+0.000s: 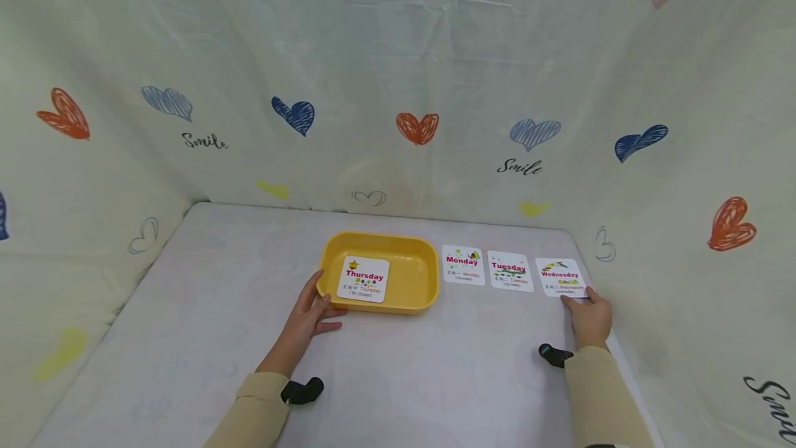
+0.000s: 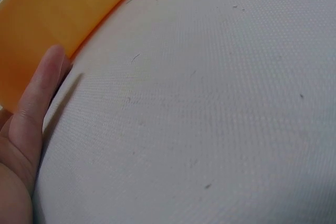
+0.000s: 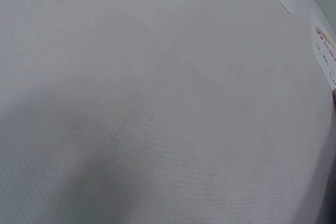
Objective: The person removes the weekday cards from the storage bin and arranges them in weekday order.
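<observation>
A yellow tray (image 1: pixel 410 275) lies on the white-covered table, with a square Thursday card (image 1: pixel 363 279) inside at its left. My left hand (image 1: pixel 305 316) holds the tray's front left corner, fingers spread about the rim and outer wall. In the left wrist view a finger (image 2: pixel 39 90) lies along the tray's wall (image 2: pixel 63 14). To the right are a Monday card (image 1: pixel 463 265), a Tuesday card (image 1: pixel 510 271) and a Wednesday card (image 1: pixel 560 278) in a row. My right hand (image 1: pixel 591 320) holds the Wednesday card's lower edge between thumb and fingers; the right wrist view barely shows this hand.
The table (image 1: pixel 435 372) meets a fabric backdrop (image 1: pixel 373 61) printed with hearts along its back and sides. The Wednesday card lies close to the table's right edge. Dark wrist devices (image 1: pixel 302 390) stick out from both sleeves.
</observation>
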### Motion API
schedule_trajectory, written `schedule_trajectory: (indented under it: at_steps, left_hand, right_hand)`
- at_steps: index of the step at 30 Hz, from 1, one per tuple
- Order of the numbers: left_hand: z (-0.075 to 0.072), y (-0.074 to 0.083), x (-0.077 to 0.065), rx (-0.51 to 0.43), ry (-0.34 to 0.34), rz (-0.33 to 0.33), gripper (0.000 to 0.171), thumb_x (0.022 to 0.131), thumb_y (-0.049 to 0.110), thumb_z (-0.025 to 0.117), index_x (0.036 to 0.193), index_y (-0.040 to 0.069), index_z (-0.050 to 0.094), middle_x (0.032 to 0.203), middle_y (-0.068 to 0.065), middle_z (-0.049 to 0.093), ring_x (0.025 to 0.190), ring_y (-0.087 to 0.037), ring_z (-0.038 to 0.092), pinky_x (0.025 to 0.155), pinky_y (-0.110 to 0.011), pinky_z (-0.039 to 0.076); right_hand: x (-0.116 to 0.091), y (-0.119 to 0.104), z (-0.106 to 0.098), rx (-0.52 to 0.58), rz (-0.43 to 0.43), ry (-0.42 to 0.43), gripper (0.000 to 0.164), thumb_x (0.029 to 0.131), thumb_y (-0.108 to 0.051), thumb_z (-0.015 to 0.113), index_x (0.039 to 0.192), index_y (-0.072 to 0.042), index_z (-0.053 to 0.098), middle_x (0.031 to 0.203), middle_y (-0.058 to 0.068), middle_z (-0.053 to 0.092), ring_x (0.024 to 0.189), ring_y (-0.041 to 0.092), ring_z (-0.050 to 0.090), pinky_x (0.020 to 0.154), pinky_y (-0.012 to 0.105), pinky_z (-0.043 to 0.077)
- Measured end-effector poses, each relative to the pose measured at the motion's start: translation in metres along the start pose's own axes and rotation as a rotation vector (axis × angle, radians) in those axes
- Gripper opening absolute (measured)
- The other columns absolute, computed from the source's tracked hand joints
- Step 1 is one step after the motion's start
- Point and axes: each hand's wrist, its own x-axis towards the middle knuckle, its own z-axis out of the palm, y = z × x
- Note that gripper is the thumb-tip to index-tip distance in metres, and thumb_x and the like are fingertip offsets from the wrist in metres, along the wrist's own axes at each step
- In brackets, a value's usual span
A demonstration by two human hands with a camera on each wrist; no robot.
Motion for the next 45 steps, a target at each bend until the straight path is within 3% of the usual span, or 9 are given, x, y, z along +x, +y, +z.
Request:
schedule_trajectory:
  at_steps: [15,25,31,34,36,38,41,45]
  left_hand:
    - [0.000,0.002,-0.004,-0.018,-0.004,0.001,0.059,0.101,0.035,0.051,0.150,0.050,0.021,0.158,0.002,0.022,0.102,-0.027,0.067,0.082,-0.039,0.057]
    - [-0.004,0.001,-0.004,-0.010,-0.016,-0.007,0.059,0.101,0.036,0.051,0.150,0.050,0.021,0.157,0.001,0.024,0.101,-0.027,0.067,0.082,-0.038,0.057]
    - [-0.006,0.000,-0.001,-0.003,-0.009,-0.011,0.058,0.101,0.037,0.051,0.149,0.051,0.022,0.156,0.001,0.025,0.101,-0.026,0.067,0.081,-0.038,0.057]
    - [-0.005,-0.002,0.000,-0.007,-0.010,-0.009,0.059,0.101,0.037,0.052,0.150,0.050,0.022,0.157,0.000,0.025,0.101,-0.026,0.067,0.081,-0.038,0.057]
    - [-0.004,-0.003,0.001,-0.011,-0.013,-0.008,0.059,0.101,0.037,0.053,0.150,0.051,0.022,0.157,0.000,0.025,0.101,-0.026,0.067,0.081,-0.038,0.057]
    - [-0.004,-0.004,0.002,-0.014,-0.017,-0.002,0.059,0.100,0.038,0.053,0.149,0.051,0.022,0.157,0.000,0.024,0.101,-0.026,0.067,0.081,-0.039,0.057]
    - [-0.004,-0.005,0.001,-0.018,-0.018,0.002,0.058,0.100,0.038,0.053,0.148,0.054,0.023,0.157,0.002,0.024,0.101,-0.026,0.067,0.081,-0.039,0.057]
    - [-0.005,-0.005,-0.001,-0.017,-0.013,0.014,0.058,0.100,0.039,0.053,0.148,0.054,0.023,0.157,0.002,0.024,0.100,-0.026,0.067,0.081,-0.038,0.057]
  right_hand:
    - [-0.012,-0.005,-0.003,0.031,0.041,0.028,0.073,0.095,-0.016,0.064,0.153,-0.004,0.022,0.154,0.024,0.023,0.143,0.040,0.021,0.114,0.050,0.023]
    - [-0.015,0.003,0.001,-0.001,-0.023,0.057,0.074,0.092,-0.011,0.067,0.152,-0.002,0.024,0.151,0.028,0.023,0.140,0.044,0.022,0.115,0.051,0.021]
    - [-0.026,0.005,0.005,0.055,-0.058,0.073,0.069,0.092,-0.011,0.065,0.151,0.000,0.029,0.150,0.028,0.021,0.140,0.044,0.020,0.116,0.051,0.017]
    - [-0.034,0.001,0.006,0.095,-0.063,0.085,0.064,0.093,-0.011,0.063,0.149,-0.001,0.034,0.149,0.027,0.024,0.137,0.042,0.026,0.115,0.047,0.024]
    - [-0.039,-0.002,0.006,0.114,-0.066,0.085,0.063,0.093,-0.013,0.064,0.149,-0.002,0.036,0.146,0.025,0.029,0.127,0.037,0.037,0.107,0.039,0.037]
    - [-0.044,-0.003,0.008,0.123,-0.062,0.075,0.063,0.093,-0.017,0.065,0.149,-0.006,0.038,0.143,0.020,0.033,0.112,0.028,0.045,0.091,0.028,0.046]
    - [-0.051,-0.007,0.013,0.134,-0.091,0.053,0.063,0.092,-0.023,0.067,0.148,-0.007,0.041,0.139,0.017,0.038,0.093,0.016,0.046,0.066,0.017,0.042]
    - [-0.062,-0.016,0.023,0.188,-0.154,0.007,0.060,0.091,-0.022,0.069,0.145,-0.007,0.046,0.139,0.015,0.044,0.088,0.009,0.046,0.060,0.009,0.042]
